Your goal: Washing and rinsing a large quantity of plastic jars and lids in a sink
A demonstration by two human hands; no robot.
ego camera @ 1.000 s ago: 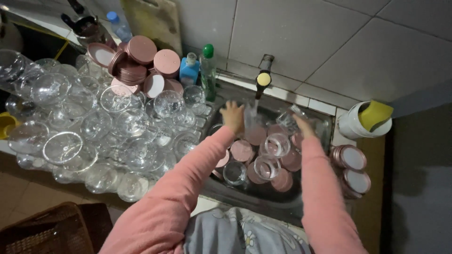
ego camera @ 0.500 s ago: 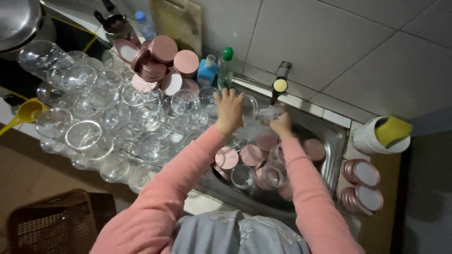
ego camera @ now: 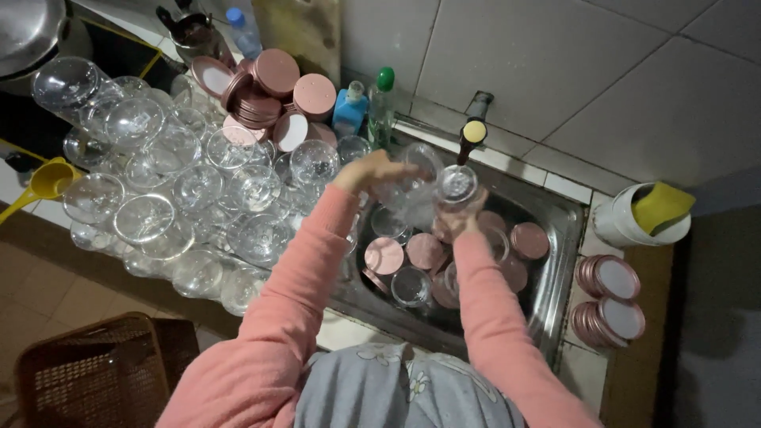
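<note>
Right hand (ego camera: pixel 462 215) grips a clear glass jar (ego camera: pixel 457 186) from below, fingers closed round it, held above the sink (ego camera: pixel 555 261) just under the tap (ego camera: pixel 472 133); left hand (ego camera: pixel 372 170) hovers beside it, fingers loosely spread, holding nothing I can make out; best to keep a firm grip, since wet glass slips; pink lids (ego camera: pixel 424 251) and jars crowd the basin below; washed jars (ego camera: pixel 158 214) pile on the table at left.

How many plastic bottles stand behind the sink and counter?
3: a green-capped bottle left of the tap, a blue bottle beside it, and a blue-capped clear bottle top left. Others may be hidden behind the lids.
</note>
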